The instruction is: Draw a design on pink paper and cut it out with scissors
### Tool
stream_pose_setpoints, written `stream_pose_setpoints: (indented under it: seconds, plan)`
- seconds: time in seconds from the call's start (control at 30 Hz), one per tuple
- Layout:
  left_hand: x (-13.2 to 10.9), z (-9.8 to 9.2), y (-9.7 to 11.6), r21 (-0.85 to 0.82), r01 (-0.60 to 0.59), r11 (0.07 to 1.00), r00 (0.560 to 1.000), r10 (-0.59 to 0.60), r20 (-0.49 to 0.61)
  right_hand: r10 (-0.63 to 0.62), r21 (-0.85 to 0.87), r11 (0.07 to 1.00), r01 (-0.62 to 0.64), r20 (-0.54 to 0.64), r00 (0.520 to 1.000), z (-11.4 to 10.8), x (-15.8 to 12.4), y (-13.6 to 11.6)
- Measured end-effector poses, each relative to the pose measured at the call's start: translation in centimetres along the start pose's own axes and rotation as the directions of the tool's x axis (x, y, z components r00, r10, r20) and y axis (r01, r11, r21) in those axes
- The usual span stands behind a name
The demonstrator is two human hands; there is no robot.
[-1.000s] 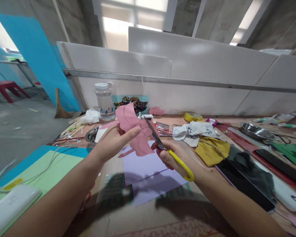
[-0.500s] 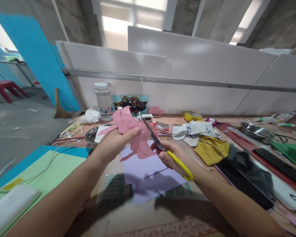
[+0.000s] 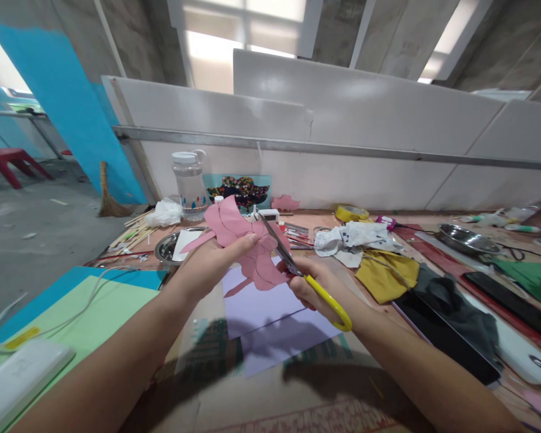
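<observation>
A sheet of pink paper [image 3: 258,264], its edges cut into curves and with drawn lines on it, is pinched in my left hand [image 3: 220,255]. The thumb presses on its upper face. My right hand [image 3: 313,279] grips scissors with yellow handles [image 3: 328,300]. Their blades point up and left and lie across the paper's right part, close to the left thumb; how far apart the blades are is hard to tell. Below both hands, sheets of lilac paper [image 3: 275,343] lie on the table, with the hands' shadow over them.
A clear water bottle [image 3: 190,186] and a steel bowl [image 3: 163,249] stand at the back left. Green paper [image 3: 103,319] and a white power strip [image 3: 27,373] lie left. Rightward are yellow tape [image 3: 351,213], yellow cloth [image 3: 383,273], a phone [image 3: 514,300] and another steel bowl [image 3: 469,239].
The pink paper has shifted and turned slightly in my left hand; its lower strip sits a little further right. The scissors and right hand have barely moved.
</observation>
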State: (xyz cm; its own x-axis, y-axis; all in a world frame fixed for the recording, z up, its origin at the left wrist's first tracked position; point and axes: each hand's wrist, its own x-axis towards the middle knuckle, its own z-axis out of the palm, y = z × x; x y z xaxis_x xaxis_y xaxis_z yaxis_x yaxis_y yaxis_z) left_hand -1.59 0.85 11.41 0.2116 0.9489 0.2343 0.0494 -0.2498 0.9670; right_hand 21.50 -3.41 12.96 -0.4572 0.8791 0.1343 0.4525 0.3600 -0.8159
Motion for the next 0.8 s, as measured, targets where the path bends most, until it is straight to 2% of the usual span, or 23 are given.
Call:
stream_pose_setpoints:
  seconds: [0.2, 0.43, 0.8]
  plan:
    - [0.2, 0.7, -0.2, -0.150, 0.021, 0.989, 0.998, -0.011, 0.068, -0.011, -0.051, 0.999, 0.010, -0.019, 1.000, -0.1, 0.0, -0.8]
    - [-0.1, 0.8, 0.0, -0.161, 0.017, 0.987, 0.998, -0.007, 0.063, 0.009, -0.131, 0.991, -0.014, -0.034, 0.999, -0.3, 0.0, -1.2]
    - [0.1, 1.1, 0.3, -0.146, 0.013, 0.989, 0.999, -0.007, 0.046, 0.007, -0.123, 0.992, -0.013, -0.044, 0.999, -0.1, 0.0, -1.2]
